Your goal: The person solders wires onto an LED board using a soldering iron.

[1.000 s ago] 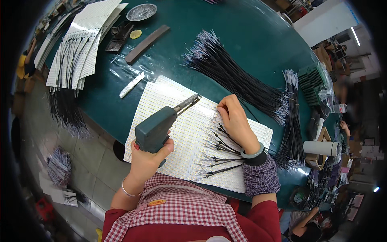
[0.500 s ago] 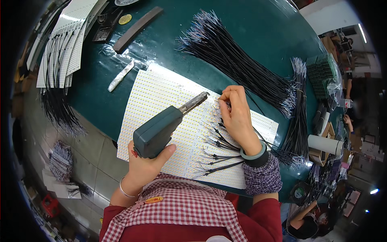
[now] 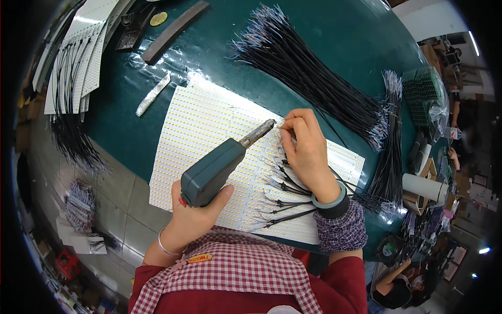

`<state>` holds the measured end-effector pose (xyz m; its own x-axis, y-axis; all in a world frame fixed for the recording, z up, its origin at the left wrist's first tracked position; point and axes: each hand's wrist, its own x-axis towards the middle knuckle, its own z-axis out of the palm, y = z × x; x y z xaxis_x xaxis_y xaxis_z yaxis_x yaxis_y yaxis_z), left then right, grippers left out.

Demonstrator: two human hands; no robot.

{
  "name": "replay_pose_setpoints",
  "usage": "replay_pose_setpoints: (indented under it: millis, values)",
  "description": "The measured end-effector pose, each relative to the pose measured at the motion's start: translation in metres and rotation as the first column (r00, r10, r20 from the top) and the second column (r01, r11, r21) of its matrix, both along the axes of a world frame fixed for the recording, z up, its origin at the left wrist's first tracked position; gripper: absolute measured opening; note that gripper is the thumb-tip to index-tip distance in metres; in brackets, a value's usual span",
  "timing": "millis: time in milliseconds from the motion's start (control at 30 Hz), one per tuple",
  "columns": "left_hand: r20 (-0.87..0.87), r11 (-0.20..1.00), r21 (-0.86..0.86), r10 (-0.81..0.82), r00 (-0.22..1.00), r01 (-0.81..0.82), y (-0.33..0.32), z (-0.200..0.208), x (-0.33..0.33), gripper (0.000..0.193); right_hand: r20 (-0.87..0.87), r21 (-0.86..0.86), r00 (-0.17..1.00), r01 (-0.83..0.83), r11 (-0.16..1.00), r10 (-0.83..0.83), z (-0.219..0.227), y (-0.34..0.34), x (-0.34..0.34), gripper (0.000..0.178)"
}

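One soldering gun (image 3: pixel 214 171), left hand (image 3: pixel 201 210) clamped around it, aims toward 1–2 o'clock; we find its tip (image 3: pixel 270 124) at 10 o'clock from the pinched fingertips (image 3: pixel 284 127) of the right hand (image 3: pixel 309 154), contents unclear.

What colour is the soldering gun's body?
Dark green; the gun shows best in the head view.

A glossy dark green surface (image 3: pixel 209 49) stood over a grey tiled floor (image 3: pixel 128 217). At upper right, a long tube lamp (image 3: pixel 474 43) glowed near a whitish panel (image 3: pixel 436 21); another light (image 3: pixel 484 250) shone farther down.
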<state>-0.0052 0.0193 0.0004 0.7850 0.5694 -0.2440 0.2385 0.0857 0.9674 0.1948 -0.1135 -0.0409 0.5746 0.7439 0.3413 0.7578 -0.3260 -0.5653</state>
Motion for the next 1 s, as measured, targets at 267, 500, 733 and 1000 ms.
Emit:
replay_pose_setpoints:
  millis: [267, 500, 733, 1000]
  values:
    - [-0.008, 0.999, 0.044, -0.021, 1.0, 0.021, -0.003, -0.003, -0.002, 0.016, -0.026, -0.005, 1.0, -0.003, 1.0, 0.003, -0.001, 0.0, 0.001, 0.019]
    - [0.012, 0.999, 0.028, -0.042, 0.999, 0.042, -0.002, 0.0, 0.0, 0.015, -0.012, -0.004, 1.0, -0.006, 1.0, 0.006, 0.0, -0.001, 0.001, 0.02]
    - [-0.018, 1.0, 0.011, 0.015, 1.0, -0.015, -0.002, -0.001, -0.012, 0.017, -0.016, -0.003, 1.0, -0.003, 1.0, 0.003, 0.002, 0.0, -0.001, 0.017]
    - [-0.017, 0.999, 0.036, -0.026, 1.0, 0.026, 0.001, -0.003, -0.02, 0.036, -0.083, -0.026, 0.997, 0.007, 1.0, -0.009, 0.003, -0.003, 0.0, 0.016]
